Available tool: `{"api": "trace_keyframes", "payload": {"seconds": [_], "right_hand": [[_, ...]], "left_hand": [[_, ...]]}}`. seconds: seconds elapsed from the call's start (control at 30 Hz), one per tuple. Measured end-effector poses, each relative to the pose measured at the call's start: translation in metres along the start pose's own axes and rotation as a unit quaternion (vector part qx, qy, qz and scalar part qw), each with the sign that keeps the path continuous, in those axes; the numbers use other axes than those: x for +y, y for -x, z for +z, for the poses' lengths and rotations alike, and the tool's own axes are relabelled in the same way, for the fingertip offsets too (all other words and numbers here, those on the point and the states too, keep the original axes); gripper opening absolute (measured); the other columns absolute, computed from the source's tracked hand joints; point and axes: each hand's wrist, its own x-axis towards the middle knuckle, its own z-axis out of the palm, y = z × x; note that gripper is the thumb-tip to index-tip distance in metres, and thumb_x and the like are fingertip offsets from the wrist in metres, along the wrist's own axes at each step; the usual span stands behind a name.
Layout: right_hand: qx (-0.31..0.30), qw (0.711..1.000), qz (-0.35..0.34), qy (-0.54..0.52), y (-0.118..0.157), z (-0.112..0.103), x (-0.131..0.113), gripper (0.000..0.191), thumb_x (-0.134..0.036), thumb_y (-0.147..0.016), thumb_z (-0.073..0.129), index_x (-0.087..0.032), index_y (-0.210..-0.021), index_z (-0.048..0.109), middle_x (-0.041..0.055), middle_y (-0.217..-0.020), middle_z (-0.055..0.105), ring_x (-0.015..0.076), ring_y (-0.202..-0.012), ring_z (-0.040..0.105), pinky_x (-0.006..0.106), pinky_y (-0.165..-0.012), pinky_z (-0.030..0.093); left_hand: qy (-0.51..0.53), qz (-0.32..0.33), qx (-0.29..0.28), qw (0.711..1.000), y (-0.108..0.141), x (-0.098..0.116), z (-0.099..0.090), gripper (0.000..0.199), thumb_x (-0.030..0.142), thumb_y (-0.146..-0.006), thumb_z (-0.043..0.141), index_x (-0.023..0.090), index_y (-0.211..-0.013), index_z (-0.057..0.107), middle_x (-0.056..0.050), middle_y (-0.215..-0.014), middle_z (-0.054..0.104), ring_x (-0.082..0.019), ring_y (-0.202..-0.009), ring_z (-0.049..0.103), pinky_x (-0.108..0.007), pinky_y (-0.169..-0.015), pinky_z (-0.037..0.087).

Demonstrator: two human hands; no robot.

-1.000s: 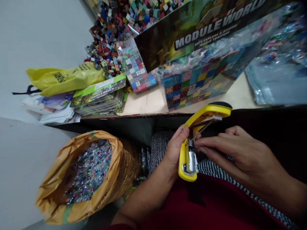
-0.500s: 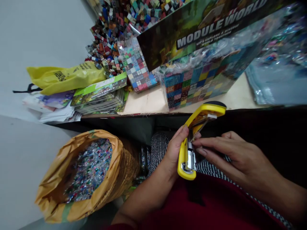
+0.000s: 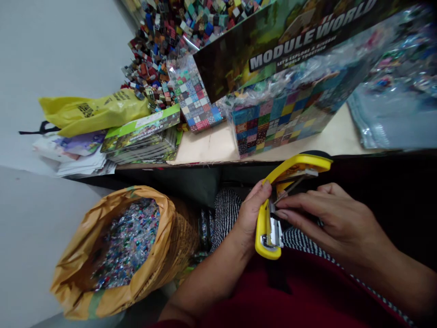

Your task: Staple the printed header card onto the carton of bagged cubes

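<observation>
A yellow stapler (image 3: pixel 264 230) is held over my lap, its upper arm swung up and away from the base, so the metal staple channel and a thin rod show. My left hand (image 3: pixel 251 212) wraps around it near the hinge, thumb on the yellow body. My right hand (image 3: pixel 331 218) is at the opened middle of the stapler, with finger and thumb pinched together beside the metal channel. Whatever small thing lies between those fingertips is too hidden to make out.
Behind the stapler runs a table edge with a MODULE WORLD bag of blocks (image 3: pixel 283 120), stacked printed cards (image 3: pixel 146 146), a yellow bag (image 3: pixel 99 111) and loose blocks (image 3: pixel 153 59). Clear plastic bags (image 3: pixel 403 118) lie right. A large sack (image 3: pixel 174 237) of small wrapped pieces stands left.
The stapler has shifted slightly right, and its upper arm is tipped a little further to the right. My right finger and thumb have drawn closer together at the metal channel.
</observation>
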Motion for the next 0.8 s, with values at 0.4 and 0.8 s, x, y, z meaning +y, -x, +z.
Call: {"api": "trace_keyframes", "payload": {"seconds": [0.4, 0.8], "right_hand": [[-0.016, 0.996, 0.059, -0.061, 0.001, 0.001, 0.003, 0.017, -0.037, -0.095, 0.053, -0.028, -0.1, 0.068, 0.0004, -0.079, 0.072, 0.0195, -0.066, 0.061, 0.035, -0.06, 0.046], [-0.01, 0.991, 0.083, -0.107, 0.006, 0.003, 0.003, 0.019, -0.039, -0.096, 0.051, -0.027, -0.101, 0.065, 0.0006, -0.081, 0.071, 0.017, -0.061, 0.063, 0.032, -0.054, 0.051]], "left_hand": [[0.001, -0.006, -0.038, 0.999, 0.0, 0.002, 0.002, 0.031, 0.035, -0.078, 0.072, 0.02, -0.105, 0.069, -0.006, -0.091, 0.071, -0.021, -0.1, 0.066, -0.029, -0.084, 0.051], [0.01, -0.009, -0.046, 0.999, 0.0, 0.002, 0.008, 0.035, 0.037, -0.075, 0.074, 0.018, -0.104, 0.068, -0.006, -0.098, 0.069, -0.023, -0.105, 0.065, -0.032, -0.093, 0.049]]}}
